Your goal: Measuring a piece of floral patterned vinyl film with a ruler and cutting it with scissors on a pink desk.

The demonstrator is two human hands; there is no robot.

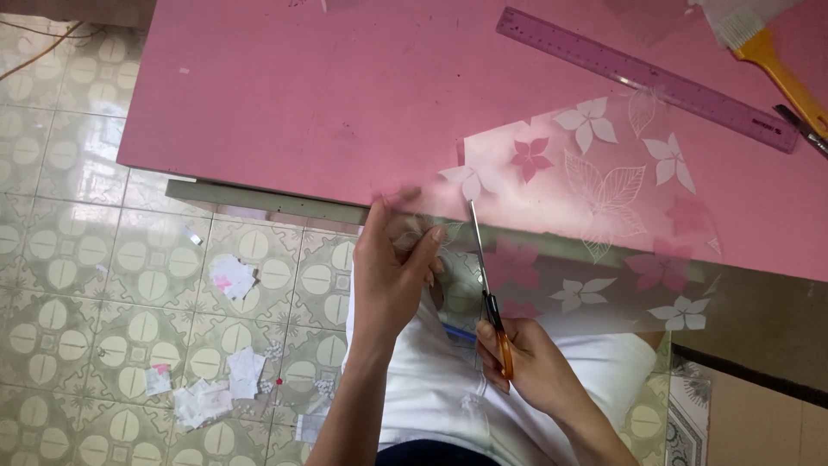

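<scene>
A clear film sheet [604, 198] printed with pink and white flowers hangs over the front edge of a pink table [328, 95]. My left hand [392, 267] pinches the sheet's left edge near the table's rim. My right hand [526, 362] grips orange-handled scissors [487, 276], whose blades point up into the film just right of my left hand.
A purple ruler [642, 78] lies at the back right of the table. A yellow-handled brush [772, 60] rests at the far right corner, with a dark tool [802, 129] beside it. Paper scraps [220, 362] litter the patterned tile floor on the left.
</scene>
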